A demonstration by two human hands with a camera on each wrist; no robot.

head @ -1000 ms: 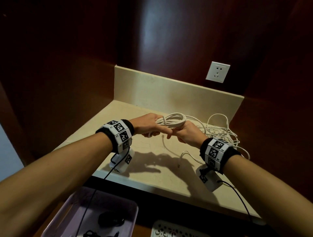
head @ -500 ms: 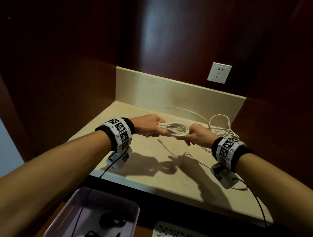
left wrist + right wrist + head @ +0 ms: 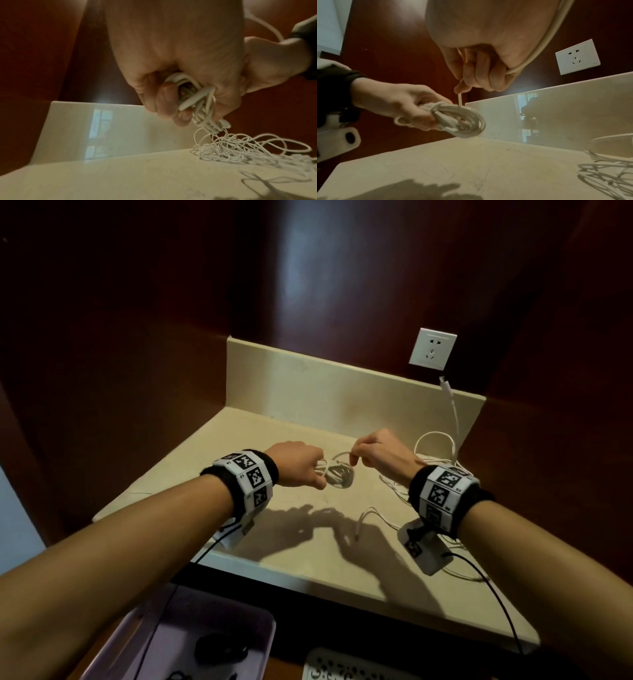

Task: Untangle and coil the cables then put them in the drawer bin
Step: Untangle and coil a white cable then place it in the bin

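Observation:
A white cable coil [image 3: 337,474] [image 3: 462,121] [image 3: 193,97] hangs just above the beige counter [image 3: 298,546], gripped at one end by my left hand [image 3: 301,463] [image 3: 399,104] [image 3: 171,86]. My right hand [image 3: 376,455] [image 3: 476,73] is right beside it and pinches the coil's loose tail [image 3: 459,98] between fingertips; the tail runs through the fist and swings up behind the wrist, its plug end [image 3: 445,383] in the air. A tangled heap of white cables [image 3: 435,470] [image 3: 240,150] lies on the counter at the right.
A lilac drawer bin [image 3: 178,645] with dark items sits below the counter's front edge, left. A white perforated tray [image 3: 342,666] lies beside it. A wall socket [image 3: 433,349] [image 3: 577,56] is above the backsplash [image 3: 308,385]. Dark wood panels close in both sides.
My right hand has let go of the coil's far end and now pinches its loose tail, pulling it up. The coil dropped lower in my left hand, and the cable end whipped upward.

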